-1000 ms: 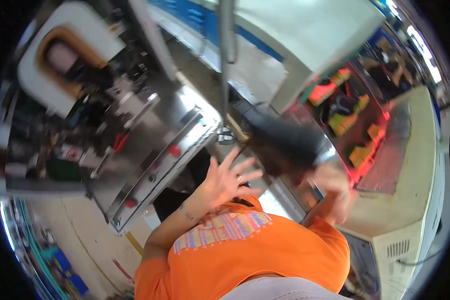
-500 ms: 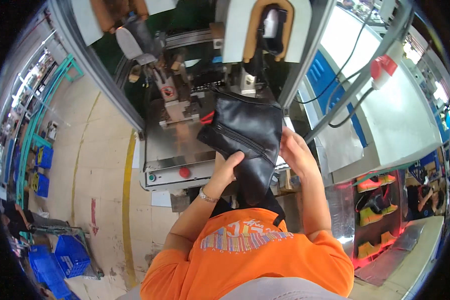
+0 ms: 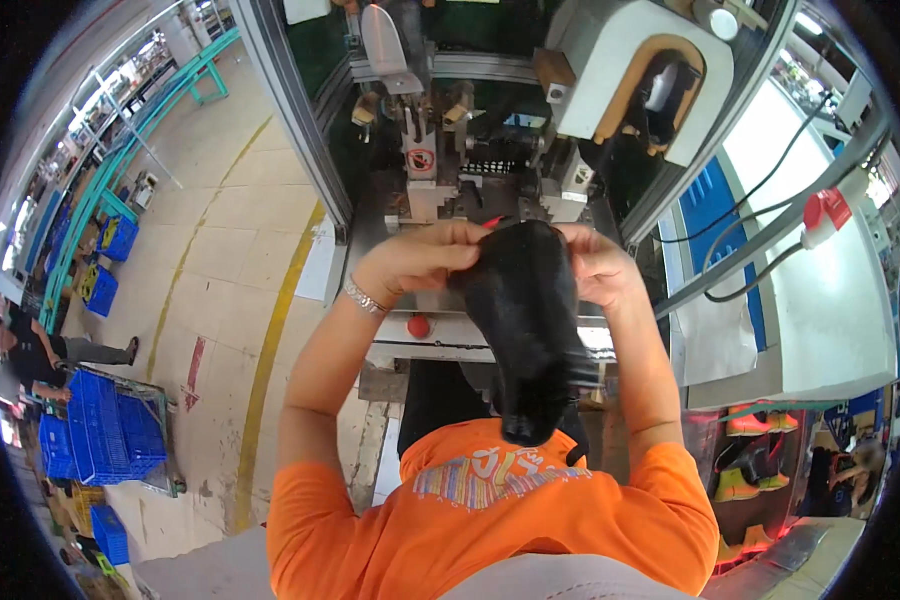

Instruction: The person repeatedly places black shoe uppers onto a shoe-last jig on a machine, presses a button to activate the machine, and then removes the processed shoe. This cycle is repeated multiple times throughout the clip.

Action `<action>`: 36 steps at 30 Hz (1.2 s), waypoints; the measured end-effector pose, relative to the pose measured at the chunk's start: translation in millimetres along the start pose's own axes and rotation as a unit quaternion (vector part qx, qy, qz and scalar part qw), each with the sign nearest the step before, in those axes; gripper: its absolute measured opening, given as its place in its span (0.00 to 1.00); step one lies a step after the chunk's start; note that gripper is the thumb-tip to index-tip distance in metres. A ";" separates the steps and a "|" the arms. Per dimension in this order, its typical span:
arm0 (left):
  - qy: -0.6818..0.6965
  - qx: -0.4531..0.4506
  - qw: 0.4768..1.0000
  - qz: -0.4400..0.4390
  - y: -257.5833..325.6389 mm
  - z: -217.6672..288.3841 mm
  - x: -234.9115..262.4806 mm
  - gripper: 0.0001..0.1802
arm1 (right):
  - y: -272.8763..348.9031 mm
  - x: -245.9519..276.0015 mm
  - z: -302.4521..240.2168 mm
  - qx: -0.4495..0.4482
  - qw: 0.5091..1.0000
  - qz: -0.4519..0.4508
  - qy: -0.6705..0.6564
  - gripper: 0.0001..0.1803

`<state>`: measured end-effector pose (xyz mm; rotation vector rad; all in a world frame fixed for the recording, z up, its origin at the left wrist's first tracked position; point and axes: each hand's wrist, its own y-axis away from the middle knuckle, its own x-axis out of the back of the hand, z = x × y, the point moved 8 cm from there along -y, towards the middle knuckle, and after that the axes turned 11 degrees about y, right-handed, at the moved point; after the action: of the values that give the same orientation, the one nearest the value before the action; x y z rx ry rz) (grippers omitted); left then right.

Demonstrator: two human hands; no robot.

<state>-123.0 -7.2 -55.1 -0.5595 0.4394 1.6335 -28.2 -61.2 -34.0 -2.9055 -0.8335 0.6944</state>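
While both forearms rise from the lower edge toward the middle of the view, the left hand and the right hand meet on the top end of a black boot-shaped piece, each grip closed on it: the left fingers curl over its upper edge from nine o'clock, and the right fingers wrap it from three o'clock. The black piece hangs between the hands, its upper end near the centre of the view and its lower end drooping toward six o'clock, down in front of the orange shirt. A silver bracelet sits on the left wrist. Behind the hands, toward twelve o'clock, stands a grey machine with a white housing at one o'clock; a red round button shows on its front panel just below the left hand. At two o'clock a red and white plug hangs on grey cables. Out at eight o'clock, well apart from the hands, blue crates sit in a cart on the floor, with another person beside them. At four o'clock orange and yellow shoes lie on racks.
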 end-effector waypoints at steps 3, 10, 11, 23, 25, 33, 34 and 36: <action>-0.018 -0.018 1.000 -0.014 15.4 25.8 -11.3 0.29 | -3.1 8.7 -4.6 -0.044 0.995 -0.017 0.093 0.29; -0.124 -0.111 0.986 0.021 79.1 73.4 -16.3 0.22 | -10.0 8.8 -50.6 -0.049 0.952 0.075 0.291 0.18; -0.133 -0.129 0.982 0.027 82.6 82.2 -18.0 0.22 | -18.2 7.1 -54.5 -0.024 0.954 0.086 0.287 0.18; -0.164 -0.433 0.855 0.235 67.7 227.3 68.1 0.13 | -168.3 37.4 -120.8 0.282 0.892 0.234 0.266 0.06; -0.168 -0.428 0.859 0.223 60.8 232.8 77.6 0.11 | -178.1 40.8 -128.0 0.285 0.884 0.254 0.268 0.05; -0.130 -0.394 0.883 0.218 38.1 236.3 107.5 0.09 | -193.1 83.7 -124.0 0.252 0.884 0.297 0.258 0.08; -0.127 -0.395 0.881 0.228 35.6 240.1 109.8 0.09 | -196.9 86.8 -127.9 0.252 0.882 0.308 0.250 0.08; -0.120 -0.399 0.874 0.251 31.3 244.3 115.6 0.10 | -203.0 91.4 -128.9 0.216 0.874 0.363 0.241 0.09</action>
<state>-190.6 223.2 72.9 -0.8788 -0.3482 2.3579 -4.1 169.8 76.6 -2.6945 0.4408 0.0982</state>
